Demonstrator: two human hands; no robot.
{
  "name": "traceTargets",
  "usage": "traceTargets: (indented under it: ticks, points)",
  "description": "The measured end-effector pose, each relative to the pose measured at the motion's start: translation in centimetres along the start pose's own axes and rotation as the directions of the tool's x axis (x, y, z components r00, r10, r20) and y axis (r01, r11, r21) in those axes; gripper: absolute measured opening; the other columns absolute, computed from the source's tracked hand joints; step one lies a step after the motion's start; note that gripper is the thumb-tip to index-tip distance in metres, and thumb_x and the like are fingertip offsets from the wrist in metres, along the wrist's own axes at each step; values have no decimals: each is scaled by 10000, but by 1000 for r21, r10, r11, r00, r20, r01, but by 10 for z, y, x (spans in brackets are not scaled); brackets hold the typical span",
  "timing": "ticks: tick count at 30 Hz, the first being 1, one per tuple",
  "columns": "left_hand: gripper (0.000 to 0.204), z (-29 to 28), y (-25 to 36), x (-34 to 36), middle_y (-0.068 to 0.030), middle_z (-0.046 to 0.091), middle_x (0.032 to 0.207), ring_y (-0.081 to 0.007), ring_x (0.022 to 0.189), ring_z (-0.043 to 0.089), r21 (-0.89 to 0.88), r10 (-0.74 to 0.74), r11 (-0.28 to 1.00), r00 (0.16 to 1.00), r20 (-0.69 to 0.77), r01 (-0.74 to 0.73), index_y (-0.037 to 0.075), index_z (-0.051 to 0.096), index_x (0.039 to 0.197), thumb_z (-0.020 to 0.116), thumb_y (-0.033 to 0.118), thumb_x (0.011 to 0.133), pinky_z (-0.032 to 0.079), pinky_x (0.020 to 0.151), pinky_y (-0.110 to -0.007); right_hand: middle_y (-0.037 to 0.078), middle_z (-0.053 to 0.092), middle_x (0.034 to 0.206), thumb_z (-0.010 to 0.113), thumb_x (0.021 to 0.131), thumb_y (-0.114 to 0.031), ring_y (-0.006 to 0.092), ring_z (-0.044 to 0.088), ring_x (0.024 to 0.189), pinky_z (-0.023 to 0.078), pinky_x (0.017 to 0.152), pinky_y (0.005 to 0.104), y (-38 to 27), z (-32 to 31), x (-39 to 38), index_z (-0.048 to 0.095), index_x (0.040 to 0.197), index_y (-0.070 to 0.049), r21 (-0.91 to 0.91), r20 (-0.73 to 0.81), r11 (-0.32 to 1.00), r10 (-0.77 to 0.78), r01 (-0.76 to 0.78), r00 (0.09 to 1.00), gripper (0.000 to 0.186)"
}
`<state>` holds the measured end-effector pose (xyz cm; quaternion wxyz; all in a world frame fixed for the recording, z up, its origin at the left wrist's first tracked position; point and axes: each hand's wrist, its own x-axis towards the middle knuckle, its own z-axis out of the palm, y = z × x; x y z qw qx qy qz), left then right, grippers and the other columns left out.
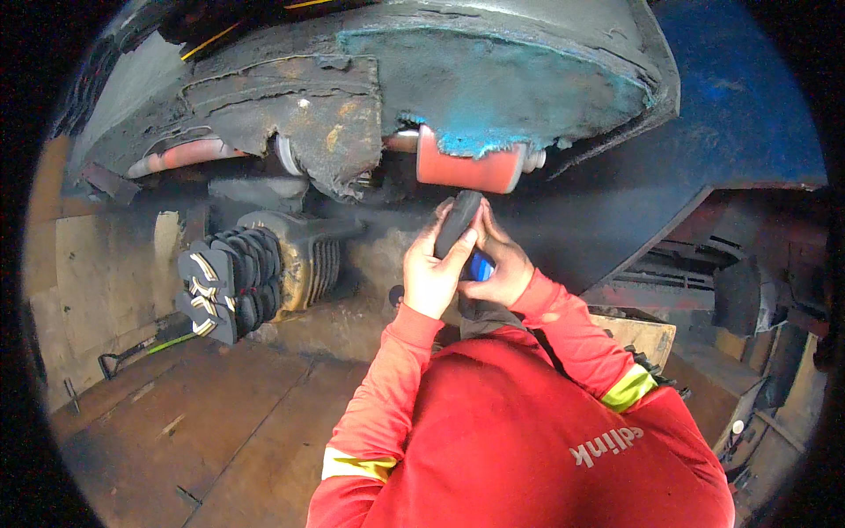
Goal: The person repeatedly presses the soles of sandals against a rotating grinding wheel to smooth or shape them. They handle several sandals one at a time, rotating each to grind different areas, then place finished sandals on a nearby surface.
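Observation:
Both of my hands grip a dark grey flip-flop [459, 222], its edge facing the orange sanding belt [465, 165] just beyond. Whether sole and belt touch, I cannot tell. My left hand [429, 271] closes round the left side, thumb pressed on the sole. From the right, my right hand [503, 262] holds it with bent fingers. A patch of bright blue shows beside the right palm, perhaps part of the flip-flop. Above the belt hangs a ragged, dust-coated hood [493, 88] with blue powder on it. The belt curves round a roller.
To the left, several dark flip-flops [231, 273] with striped straps are stacked beside a ribbed, dusty motor housing [308, 255]. A second orange belt [189, 157] shows at far left. A blue metal panel [739, 97] and a wooden box [634, 339] stand on the right.

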<state>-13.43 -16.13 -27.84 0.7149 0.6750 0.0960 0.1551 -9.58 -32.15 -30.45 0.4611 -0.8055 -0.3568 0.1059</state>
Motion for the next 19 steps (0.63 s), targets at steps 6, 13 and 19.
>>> traceTargets:
  ticks: [6, 13, 19]
  points:
    - [453, -9, 35, 16, -189, 750, 1032, -310, 967, 741, 452, -123, 881, 990, -71, 142, 21, 733, 1149, 787, 371, 865, 566, 842, -376, 247, 299, 1596, 873, 651, -239, 341, 335, 1481, 298, 1210, 383, -23, 19, 9, 242, 1589, -16, 279, 73, 936, 203, -216, 976, 1152]
    - [353, -7, 35, 31, -203, 698, 822, -400, 759, 682, 815, -39, 579, 998, 51, -19, 41, 735, 924, 752, 388, 867, 530, 668, -471, 171, 506, 1472, 910, 670, -226, 267, 470, 1380, 375, 1150, 373, -32, 9, 11, 338, 1538, 27, 681, 186, 660, 262, -316, 947, 1070]
    - [525, 14, 16, 42, -223, 695, 783, -431, 762, 696, 801, -15, 598, 999, -31, 34, 16, 672, 790, 722, 536, 845, 541, 701, -502, 137, 597, 1355, 875, 669, -139, 225, 544, 1294, 402, 1131, 385, -2, -10, 26, 477, 1440, -52, 675, 385, 547, 311, -495, 869, 872]
